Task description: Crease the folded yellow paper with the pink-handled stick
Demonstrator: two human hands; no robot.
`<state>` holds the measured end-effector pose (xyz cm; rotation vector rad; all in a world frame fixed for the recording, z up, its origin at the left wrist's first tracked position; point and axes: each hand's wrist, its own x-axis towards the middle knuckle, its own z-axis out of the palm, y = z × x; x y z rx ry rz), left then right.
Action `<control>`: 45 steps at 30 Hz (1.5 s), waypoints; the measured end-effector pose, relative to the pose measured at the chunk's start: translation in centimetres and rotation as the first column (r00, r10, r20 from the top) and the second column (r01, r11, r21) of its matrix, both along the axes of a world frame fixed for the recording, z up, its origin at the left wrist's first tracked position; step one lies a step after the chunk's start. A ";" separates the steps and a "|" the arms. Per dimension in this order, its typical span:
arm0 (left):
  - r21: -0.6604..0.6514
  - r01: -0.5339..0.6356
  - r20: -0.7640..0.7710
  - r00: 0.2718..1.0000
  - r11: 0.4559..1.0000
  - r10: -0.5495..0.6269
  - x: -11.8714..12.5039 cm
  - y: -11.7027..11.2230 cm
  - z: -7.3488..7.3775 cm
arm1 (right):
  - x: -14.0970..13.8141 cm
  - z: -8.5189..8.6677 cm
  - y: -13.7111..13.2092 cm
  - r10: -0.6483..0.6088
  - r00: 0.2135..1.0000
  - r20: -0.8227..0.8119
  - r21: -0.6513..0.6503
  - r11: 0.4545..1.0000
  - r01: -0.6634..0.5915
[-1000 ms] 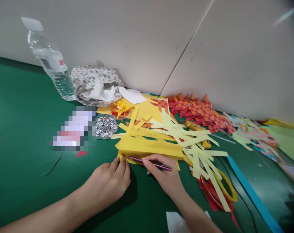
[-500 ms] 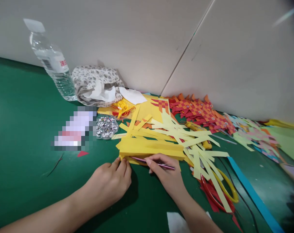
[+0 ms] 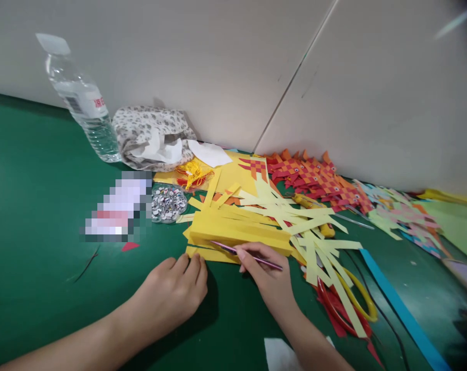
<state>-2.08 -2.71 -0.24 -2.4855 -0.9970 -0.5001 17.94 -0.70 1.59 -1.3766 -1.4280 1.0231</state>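
A folded sheet of yellow paper point(image 3: 237, 226) lies on the green table, with a narrow yellow strip point(image 3: 218, 255) along its near edge. At the left end, a dark gap shows between strip and sheet. My left hand point(image 3: 183, 281) has its fingers bent together, fingertips pressed on the strip's left end. Pinched in my right hand point(image 3: 270, 270) is a slim metallic pink-purple tool point(image 3: 270, 263), pen-like; its exact kind is unclear. Its tip points left and rests at the near fold of the yellow sheet.
Pale yellow paper strips point(image 3: 314, 224) lie beside scissors with red and yellow handles point(image 3: 368, 304). Behind are woven red-orange paper fish point(image 3: 314, 175), a yellow cutter point(image 3: 306, 201), googly eyes point(image 3: 169, 203) and a floral pouch point(image 3: 152, 123). A water bottle point(image 3: 84, 105) stands at left.
The tool's tip and my right hand have shifted slightly right. The near strip now lies apart from the folded sheet at its left end. My left fingertips have moved slightly down onto the strip.
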 end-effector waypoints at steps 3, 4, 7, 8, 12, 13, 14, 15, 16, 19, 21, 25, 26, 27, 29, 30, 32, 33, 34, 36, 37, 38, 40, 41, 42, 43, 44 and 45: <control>-0.004 -0.003 0.032 0.999 1.000 0.003 0.0 0.3 0.1 | 0.3 0.0 -0.1 -0.016 1.000 0.003 0.022 1.000 0.016; -0.004 -0.002 0.040 0.999 1.000 0.002 0.0 0.4 0.1 | 0.4 0.0 -0.2 -0.020 1.000 -0.004 0.027 0.999 0.020; -0.007 0.002 0.045 0.999 1.000 -0.002 0.0 0.5 0.4 | 1.2 -0.3 -0.1 -0.033 0.997 -0.064 0.029 0.999 0.035; -0.006 0.004 0.041 0.999 1.000 -0.004 0.0 0.5 0.5 | 1.6 -0.4 0.0 -0.039 0.995 -0.089 0.028 0.999 0.042; 0.027 -0.043 0.040 0.998 0.999 0.042 0.0 0.5 0.9 | 2.7 -0.9 0.4 -0.079 0.985 -0.156 0.027 0.996 0.084; 0.036 -0.064 0.043 0.997 0.997 0.063 0.1 0.5 1.0 | 2.9 -1.0 0.5 -0.090 0.981 -0.169 0.025 0.995 0.095; 0.039 -0.086 0.047 0.995 0.996 0.084 0.1 0.5 1.1 | 3.0 -1.0 0.6 -0.095 0.979 -0.182 0.022 0.995 0.100; 0.039 -0.103 0.051 0.994 0.994 0.101 0.1 0.5 1.1 | 3.1 -1.0 0.7 -0.095 0.977 -0.193 0.019 0.995 0.100; 0.034 -0.115 0.056 0.992 0.993 0.113 0.0 0.6 1.2 | 3.1 -1.0 0.7 -0.091 0.975 -0.204 0.016 0.995 0.096; 0.014 -0.090 0.082 0.993 0.996 0.089 0.0 0.7 1.2 | 2.9 -1.0 0.7 -0.060 0.971 -0.233 0.009 0.998 0.064; 0.008 0.000 0.095 0.996 1.000 0.000 0.0 0.8 1.0 | 2.7 -0.9 0.7 -0.038 0.968 -0.249 0.003 0.999 0.040; -0.104 0.210 0.084 0.976 0.972 -0.202 0.2 0.8 0.2 | 2.3 -0.8 0.7 0.012 0.972 -0.235 -0.013 1.000 -0.015; -0.151 0.233 0.089 0.971 0.961 -0.222 0.3 0.8 0.0 | 2.2 -0.8 0.7 0.024 0.974 -0.224 -0.021 0.999 -0.029; -0.192 0.245 0.101 0.968 0.950 -0.230 0.4 0.8 -0.1 | 2.1 -0.8 0.7 0.033 0.977 -0.211 -0.029 0.999 -0.040; -0.247 0.251 0.126 0.966 0.936 -0.225 0.5 0.9 -0.3 | 1.9 -0.7 0.6 0.036 0.981 -0.191 -0.038 0.998 -0.044; -0.261 0.252 0.134 0.965 0.932 -0.224 0.5 0.9 -0.3 | 1.8 -0.7 0.6 0.029 0.982 -0.188 -0.043 0.998 -0.038; -0.279 0.257 0.142 0.964 0.925 -0.225 0.5 1.1 -0.3 | 1.8 -0.8 0.7 0.014 0.981 -0.193 -0.055 0.998 -0.025; -0.289 0.260 0.146 0.963 0.921 -0.227 0.5 1.1 -0.3 | 1.8 -0.9 0.7 0.009 0.980 -0.198 -0.063 0.998 -0.022; -0.298 0.265 0.150 0.962 0.917 -0.229 0.4 1.2 -0.3 | 1.8 -1.0 0.7 0.004 0.980 -0.200 -0.069 0.997 -0.018; -0.324 0.268 0.163 0.960 0.907 -0.226 0.4 1.3 -0.2 | 1.9 -1.2 0.7 -0.009 0.981 -0.196 -0.070 0.998 -0.004; -0.340 0.269 0.168 0.960 0.901 -0.224 0.4 1.3 -0.2 | 1.9 -1.3 0.8 -0.019 0.981 -0.191 -0.067 0.998 0.007; -0.356 0.270 0.169 0.960 0.895 -0.222 0.4 1.3 -0.2 | 1.9 -1.4 0.8 -0.030 0.982 -0.188 -0.062 0.998 0.019; -0.393 0.266 0.159 0.962 0.880 -0.220 0.4 1.3 -0.2 | 1.9 -1.5 0.8 -0.047 0.982 -0.184 -0.054 0.998 0.038; -0.408 0.264 0.153 0.964 0.874 -0.219 0.3 1.3 -0.1 | 1.9 -1.6 0.9 -0.051 0.982 -0.183 -0.053 0.998 0.042; -0.420 0.262 0.148 0.964 0.869 -0.220 0.3 1.3 -0.1 | 1.9 -1.6 0.9 -0.053 0.982 -0.184 -0.053 0.998 0.044; -0.425 0.261 0.147 0.965 0.867 -0.219 0.3 1.3 -0.1 | 1.9 -1.6 0.9 -0.055 0.981 -0.184 -0.054 0.997 0.046; -0.426 0.262 0.149 0.964 0.866 -0.218 0.3 1.3 -0.1 | 1.8 -1.6 0.9 -0.058 0.982 -0.182 -0.055 0.997 0.049; -0.424 0.264 0.153 0.964 0.866 -0.218 0.3 1.3 -0.1 | 1.8 -1.7 0.9 -0.061 0.982 -0.180 -0.057 0.997 0.052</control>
